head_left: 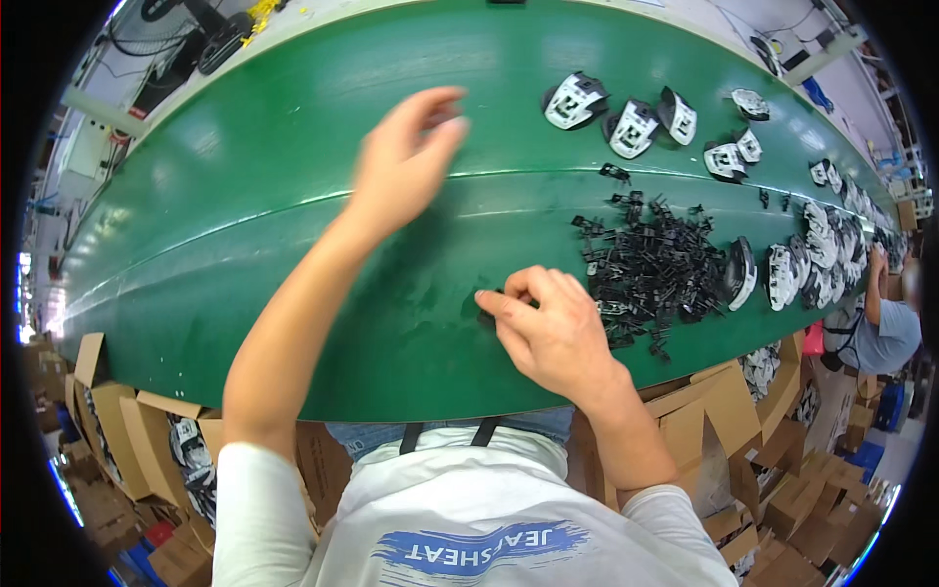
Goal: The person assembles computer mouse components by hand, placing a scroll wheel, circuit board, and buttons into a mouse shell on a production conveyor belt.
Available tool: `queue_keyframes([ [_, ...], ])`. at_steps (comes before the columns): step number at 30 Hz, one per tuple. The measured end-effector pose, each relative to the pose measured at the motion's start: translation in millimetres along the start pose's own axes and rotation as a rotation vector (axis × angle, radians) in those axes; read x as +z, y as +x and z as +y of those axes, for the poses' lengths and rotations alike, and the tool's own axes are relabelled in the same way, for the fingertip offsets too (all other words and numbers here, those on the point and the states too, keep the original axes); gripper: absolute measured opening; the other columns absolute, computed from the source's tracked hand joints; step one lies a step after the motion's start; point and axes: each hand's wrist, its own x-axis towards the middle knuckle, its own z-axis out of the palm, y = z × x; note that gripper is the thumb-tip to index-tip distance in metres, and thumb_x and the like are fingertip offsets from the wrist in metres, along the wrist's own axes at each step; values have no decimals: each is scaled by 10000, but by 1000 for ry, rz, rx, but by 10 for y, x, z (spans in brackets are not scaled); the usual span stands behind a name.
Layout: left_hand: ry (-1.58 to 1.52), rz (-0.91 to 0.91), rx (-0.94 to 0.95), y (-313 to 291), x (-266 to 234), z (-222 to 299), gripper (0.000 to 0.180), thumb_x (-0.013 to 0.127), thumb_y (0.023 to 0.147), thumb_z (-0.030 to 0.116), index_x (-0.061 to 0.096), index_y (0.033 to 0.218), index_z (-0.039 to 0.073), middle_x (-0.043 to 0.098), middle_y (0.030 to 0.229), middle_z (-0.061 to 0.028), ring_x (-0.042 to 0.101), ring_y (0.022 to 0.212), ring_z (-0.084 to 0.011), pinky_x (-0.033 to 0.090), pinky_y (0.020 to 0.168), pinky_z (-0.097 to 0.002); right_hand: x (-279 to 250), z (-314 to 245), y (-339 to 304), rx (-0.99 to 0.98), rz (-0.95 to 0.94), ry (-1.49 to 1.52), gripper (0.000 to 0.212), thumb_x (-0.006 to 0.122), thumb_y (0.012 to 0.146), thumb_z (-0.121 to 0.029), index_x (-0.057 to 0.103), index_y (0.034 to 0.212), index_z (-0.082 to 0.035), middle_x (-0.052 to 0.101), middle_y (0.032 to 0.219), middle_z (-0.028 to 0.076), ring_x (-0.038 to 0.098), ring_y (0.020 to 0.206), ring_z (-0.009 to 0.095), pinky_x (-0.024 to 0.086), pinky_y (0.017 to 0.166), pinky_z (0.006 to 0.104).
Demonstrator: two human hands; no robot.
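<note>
I read the green counter (pixel 196 235) as smooth and glossy, its sheen broken by pale streaks of reflected light and a few smudges nearer the person. On my feed the heaped small clips (pixel 665 259) look like hard black plastic, with small glints across the heap. The shells (pixel 631 129) also look like plastic, smooth and white with black parts. The cartons (pixel 706 416) are matt brown cardboard. I make out soft, creased cloth in the white shirt (pixel 460 519) and blue denim in the trousers (pixel 556 423).
</note>
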Motion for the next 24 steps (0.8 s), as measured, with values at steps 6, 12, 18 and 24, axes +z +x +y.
queue_keyframes([
  [6,544,-49,53,1055,1430,-107,871,736,938,581,497,1574,36,559,1526,-226,462,1463,-442,430,1177,-515,38,86,-114,30,-31,-54,244,784,834,-27,782,1064,-111,655,1000,32,635,835,240,500,766,394],
  [12,390,110,45,659,991,-315,810,715,961,578,575,1497,-13,721,1255,-186,669,1134,-348,515,1009,-424,22,122,-30,56,-24,-30,188,773,874,-46,758,1059,-79,706,1000,51,678,876,269,512,807,413],
  [18,-890,-122,-534,-878,-236,301,539,506,1145,395,533,1556,48,693,1393,-104,685,1166,-192,538,927,-331,10,30,96,149,186,355,166,807,861,28,766,1012,-29,786,942,99,742,794,218,567,716,331],
  [24,-1506,6,-595,-1897,-372,695,553,401,1167,385,424,1622,73,607,1529,-103,606,1378,-237,481,1160,-436,55,-461,411,47,307,567,226,837,806,75,767,976,-55,768,842,67,706,710,157,555,663,287],
])
